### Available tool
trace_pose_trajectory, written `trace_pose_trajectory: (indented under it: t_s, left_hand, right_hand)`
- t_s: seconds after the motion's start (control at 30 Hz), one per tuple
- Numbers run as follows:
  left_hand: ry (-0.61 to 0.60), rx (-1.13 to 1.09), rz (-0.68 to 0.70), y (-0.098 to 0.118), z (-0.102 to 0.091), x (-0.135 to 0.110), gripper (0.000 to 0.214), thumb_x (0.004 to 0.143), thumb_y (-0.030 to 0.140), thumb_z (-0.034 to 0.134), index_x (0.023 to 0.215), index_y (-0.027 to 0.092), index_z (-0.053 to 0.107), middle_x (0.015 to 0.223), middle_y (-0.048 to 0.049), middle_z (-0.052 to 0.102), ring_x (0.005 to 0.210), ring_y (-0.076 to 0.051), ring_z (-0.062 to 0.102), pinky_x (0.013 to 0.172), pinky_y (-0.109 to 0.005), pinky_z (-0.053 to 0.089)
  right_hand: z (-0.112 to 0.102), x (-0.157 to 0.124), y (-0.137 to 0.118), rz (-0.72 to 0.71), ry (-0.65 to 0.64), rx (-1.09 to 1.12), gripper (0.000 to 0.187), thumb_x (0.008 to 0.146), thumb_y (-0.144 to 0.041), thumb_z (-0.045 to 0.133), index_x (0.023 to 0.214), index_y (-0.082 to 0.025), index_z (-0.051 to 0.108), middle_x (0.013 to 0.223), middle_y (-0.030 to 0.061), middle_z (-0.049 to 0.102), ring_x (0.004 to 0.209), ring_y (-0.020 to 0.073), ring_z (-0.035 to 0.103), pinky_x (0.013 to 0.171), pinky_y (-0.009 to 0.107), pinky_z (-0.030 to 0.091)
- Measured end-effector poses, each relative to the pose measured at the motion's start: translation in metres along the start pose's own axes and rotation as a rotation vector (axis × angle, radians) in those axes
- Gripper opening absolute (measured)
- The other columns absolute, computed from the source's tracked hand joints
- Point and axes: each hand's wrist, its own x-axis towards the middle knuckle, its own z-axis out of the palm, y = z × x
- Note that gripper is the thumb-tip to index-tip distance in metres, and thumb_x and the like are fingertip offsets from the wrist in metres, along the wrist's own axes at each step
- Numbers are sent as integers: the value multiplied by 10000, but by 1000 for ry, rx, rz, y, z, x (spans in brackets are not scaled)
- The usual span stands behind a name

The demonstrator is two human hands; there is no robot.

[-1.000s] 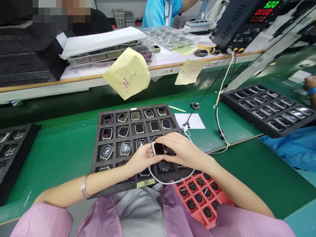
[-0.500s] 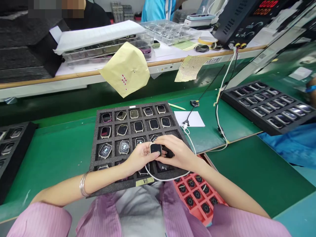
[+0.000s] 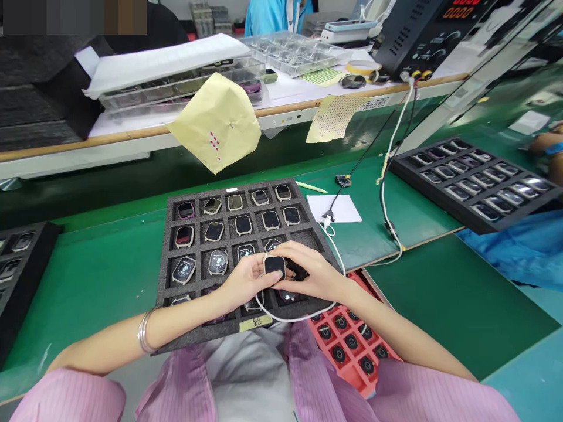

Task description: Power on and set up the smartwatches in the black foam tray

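Observation:
Between both hands is a smartwatch point(image 3: 275, 265) with a dark screen and a pale case, held above a black foam tray point(image 3: 199, 335). My left hand point(image 3: 246, 279) grips its left side, thumb across the lower part of the screen. Fingers of my right hand point(image 3: 310, 269) close around its top and right edges. A white cable point(image 3: 299, 320) loops out from under my left hand; where it ends at the watch is hidden. In the tray's compartments lie several more watches, among them one with a lit dial point(image 3: 218, 262).
A red tray point(image 3: 352, 375) with round black pieces sits below my right forearm. Further trays of watches stand at left point(image 3: 26, 264) and right point(image 3: 475, 181). A white paper pad point(image 3: 334, 209) and a power supply point(image 3: 422, 41) are beyond. A co-worker's arm point(image 3: 548, 146) shows at right.
The view has shifted slightly, so the whole scene sits a little further left. Both hands keep the same hold on the smartwatch.

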Motion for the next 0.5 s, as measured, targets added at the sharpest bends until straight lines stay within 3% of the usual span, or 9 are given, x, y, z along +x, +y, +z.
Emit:
trace_pose_trajectory:
  t_s: [0.23,0.37,0.5]
  left_hand:
    - [-35,-99,-46,-2,-1,-1,338,736,324,780,965,102,668,956,-134,740,905,-235,696,826,-309,525]
    - [-138,-297,-169,-2,-4,-1,312,771,289,755,987,87,655,944,-149,735,904,-249,704,831,-332,538]
    - [-174,-391,-276,0,-7,0,288,830,285,700,1025,84,635,968,-157,731,928,-249,711,880,-350,534]
  right_hand:
    - [1,-1,-1,5,24,56,408,844,-319,715,1191,-171,560,1059,116,618,981,241,601,833,366,522]
    - [1,1,-6,31,57,150,429,809,-330,749,1166,-159,584,1093,125,597,1003,240,595,863,368,512]
    - [1,2,-9,145,87,153,331,809,-308,746,1079,-151,634,984,90,629,891,214,616,783,332,512]
